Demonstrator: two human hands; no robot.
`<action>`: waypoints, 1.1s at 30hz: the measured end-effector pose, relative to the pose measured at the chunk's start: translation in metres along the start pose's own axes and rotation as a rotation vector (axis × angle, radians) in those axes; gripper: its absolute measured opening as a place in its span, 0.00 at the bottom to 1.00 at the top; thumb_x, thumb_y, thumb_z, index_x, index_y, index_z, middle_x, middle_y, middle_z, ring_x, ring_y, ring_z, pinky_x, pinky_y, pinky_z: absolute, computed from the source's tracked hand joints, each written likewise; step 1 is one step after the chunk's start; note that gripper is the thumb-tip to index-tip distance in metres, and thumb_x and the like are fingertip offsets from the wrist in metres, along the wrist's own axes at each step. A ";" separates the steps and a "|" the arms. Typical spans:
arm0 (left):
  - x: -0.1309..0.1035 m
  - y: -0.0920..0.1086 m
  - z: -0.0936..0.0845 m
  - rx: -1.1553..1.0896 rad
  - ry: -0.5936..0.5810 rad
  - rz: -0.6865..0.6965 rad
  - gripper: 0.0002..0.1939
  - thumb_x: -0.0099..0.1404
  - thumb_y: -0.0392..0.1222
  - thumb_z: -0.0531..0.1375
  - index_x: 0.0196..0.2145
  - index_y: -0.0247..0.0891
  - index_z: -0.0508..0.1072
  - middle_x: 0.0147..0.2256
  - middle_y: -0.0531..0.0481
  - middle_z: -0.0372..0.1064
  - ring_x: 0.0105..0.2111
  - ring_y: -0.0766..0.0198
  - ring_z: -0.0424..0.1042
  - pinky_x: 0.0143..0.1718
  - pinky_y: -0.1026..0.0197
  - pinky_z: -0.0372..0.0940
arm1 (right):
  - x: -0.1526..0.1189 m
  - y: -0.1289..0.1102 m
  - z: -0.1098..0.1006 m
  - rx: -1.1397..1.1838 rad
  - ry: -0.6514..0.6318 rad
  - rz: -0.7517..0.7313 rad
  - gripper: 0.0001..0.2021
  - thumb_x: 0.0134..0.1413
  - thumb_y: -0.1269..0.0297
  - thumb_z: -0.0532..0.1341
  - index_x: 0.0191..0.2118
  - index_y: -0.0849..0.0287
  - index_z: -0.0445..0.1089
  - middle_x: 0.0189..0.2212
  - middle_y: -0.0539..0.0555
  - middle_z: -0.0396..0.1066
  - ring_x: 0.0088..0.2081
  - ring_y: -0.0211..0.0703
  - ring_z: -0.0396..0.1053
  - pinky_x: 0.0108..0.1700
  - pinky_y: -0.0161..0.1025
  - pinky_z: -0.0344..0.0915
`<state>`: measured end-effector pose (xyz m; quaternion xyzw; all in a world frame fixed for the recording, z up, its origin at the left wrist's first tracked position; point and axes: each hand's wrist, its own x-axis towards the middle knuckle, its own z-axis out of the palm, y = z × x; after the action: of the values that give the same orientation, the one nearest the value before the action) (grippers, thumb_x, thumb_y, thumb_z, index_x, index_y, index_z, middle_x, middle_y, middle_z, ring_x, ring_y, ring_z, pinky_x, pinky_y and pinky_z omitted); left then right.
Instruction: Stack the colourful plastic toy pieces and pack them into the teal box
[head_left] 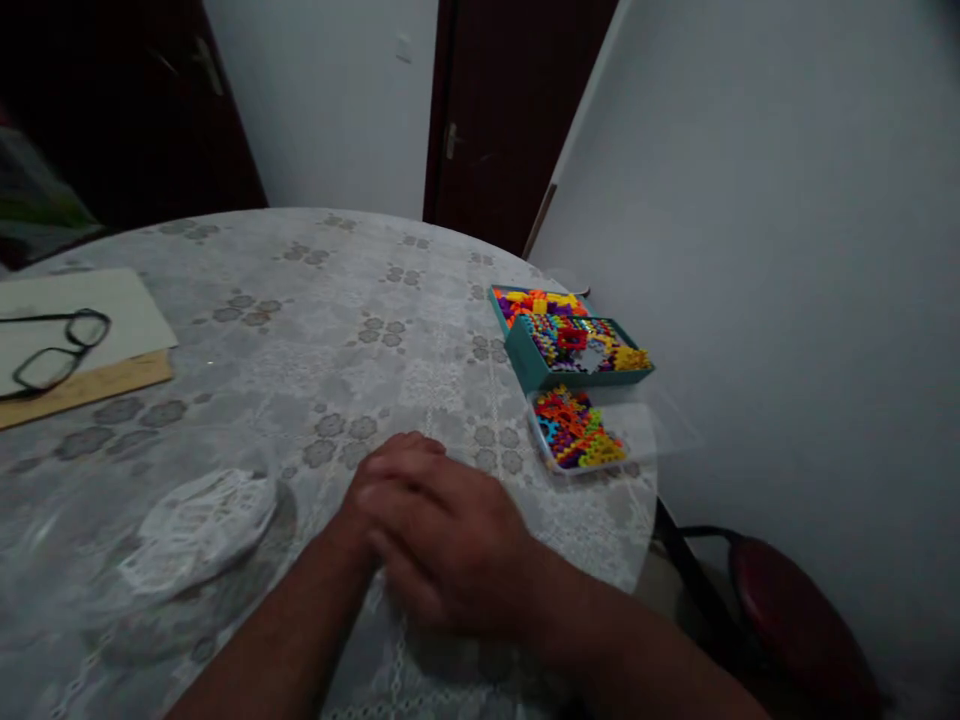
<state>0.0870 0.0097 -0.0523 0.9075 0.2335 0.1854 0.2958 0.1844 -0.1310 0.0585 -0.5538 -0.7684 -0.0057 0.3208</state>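
My two hands are clasped together over the near part of the table. My right hand (457, 545) lies on top, its fingers wrapped around my left hand (401, 442). Only a little of the left hand shows beyond the right one; it looks curled, and most of its fingers are hidden. No object is visible in either hand. Left of them lies a white lacy, openwork piece (206, 525), blurred. On the right, a clear plastic tray (551, 455) holds colourful toothed plastic pieces (574, 425).
Behind the tray, teal boxes (529, 360) hold more colourful pieces. Black-framed glasses (75, 345) rest on paper (142, 310) over a tan board (150, 370) at left. A patterned cloth covers the round table (420, 385). A dark red chair (795, 610) stands right, beside the wall.
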 end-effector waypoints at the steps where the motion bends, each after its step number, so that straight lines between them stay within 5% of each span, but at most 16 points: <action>1: 0.000 0.002 -0.002 0.000 0.001 0.011 0.18 0.79 0.52 0.54 0.47 0.46 0.83 0.46 0.43 0.82 0.48 0.49 0.80 0.52 0.46 0.74 | -0.022 0.015 -0.018 -0.032 0.124 0.037 0.17 0.73 0.67 0.61 0.63 0.55 0.73 0.64 0.61 0.78 0.64 0.50 0.77 0.65 0.48 0.77; 3: 0.002 0.005 -0.004 0.018 0.020 0.028 0.18 0.79 0.50 0.53 0.46 0.44 0.83 0.44 0.42 0.82 0.46 0.49 0.80 0.52 0.46 0.74 | -0.075 0.053 -0.054 -0.200 0.306 0.179 0.18 0.72 0.71 0.60 0.62 0.52 0.74 0.60 0.61 0.79 0.61 0.52 0.78 0.65 0.53 0.77; 6: 0.006 0.008 -0.007 0.031 0.041 0.033 0.18 0.77 0.49 0.54 0.46 0.43 0.83 0.43 0.42 0.83 0.46 0.49 0.81 0.53 0.47 0.74 | -0.160 0.122 -0.103 -0.539 0.364 0.400 0.17 0.70 0.69 0.58 0.58 0.52 0.77 0.56 0.63 0.80 0.59 0.59 0.78 0.64 0.62 0.76; 11: 0.009 0.004 -0.006 0.022 0.041 0.012 0.18 0.75 0.52 0.55 0.44 0.44 0.84 0.44 0.43 0.84 0.45 0.48 0.82 0.52 0.48 0.75 | -0.270 0.216 -0.155 -0.786 0.131 0.533 0.20 0.66 0.66 0.59 0.59 0.56 0.78 0.59 0.66 0.80 0.64 0.64 0.74 0.67 0.66 0.71; 15: 0.010 0.004 -0.008 0.037 0.049 -0.032 0.19 0.76 0.56 0.56 0.45 0.45 0.84 0.45 0.44 0.85 0.46 0.49 0.83 0.52 0.49 0.75 | -0.296 0.244 -0.161 -0.781 -0.063 0.579 0.16 0.68 0.63 0.59 0.55 0.54 0.81 0.56 0.63 0.83 0.62 0.63 0.76 0.68 0.66 0.65; 21: 0.010 0.010 -0.012 0.067 0.044 -0.056 0.20 0.76 0.57 0.56 0.45 0.45 0.84 0.44 0.44 0.86 0.45 0.49 0.84 0.52 0.51 0.75 | -0.276 0.245 -0.159 -0.528 -0.316 0.538 0.17 0.74 0.67 0.55 0.46 0.57 0.83 0.46 0.62 0.85 0.47 0.52 0.80 0.55 0.47 0.73; 27: 0.009 0.014 -0.015 0.042 0.091 -0.071 0.20 0.75 0.57 0.57 0.45 0.43 0.84 0.43 0.43 0.85 0.43 0.49 0.84 0.50 0.50 0.76 | -0.253 0.194 -0.130 -0.468 -0.324 0.392 0.13 0.74 0.71 0.58 0.47 0.54 0.82 0.46 0.57 0.83 0.46 0.48 0.78 0.50 0.40 0.72; 33: 0.005 0.054 -0.042 -0.014 0.518 0.016 0.14 0.76 0.49 0.59 0.44 0.41 0.83 0.39 0.46 0.84 0.35 0.56 0.80 0.42 0.55 0.75 | -0.183 0.121 -0.083 -0.477 -0.482 0.420 0.12 0.72 0.75 0.60 0.46 0.53 0.80 0.45 0.55 0.82 0.47 0.48 0.78 0.46 0.38 0.68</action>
<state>0.0876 -0.0070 0.0142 0.8295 0.2929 0.4157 0.2307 0.3608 -0.2698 -0.0091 -0.7434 -0.6686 0.0118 -0.0122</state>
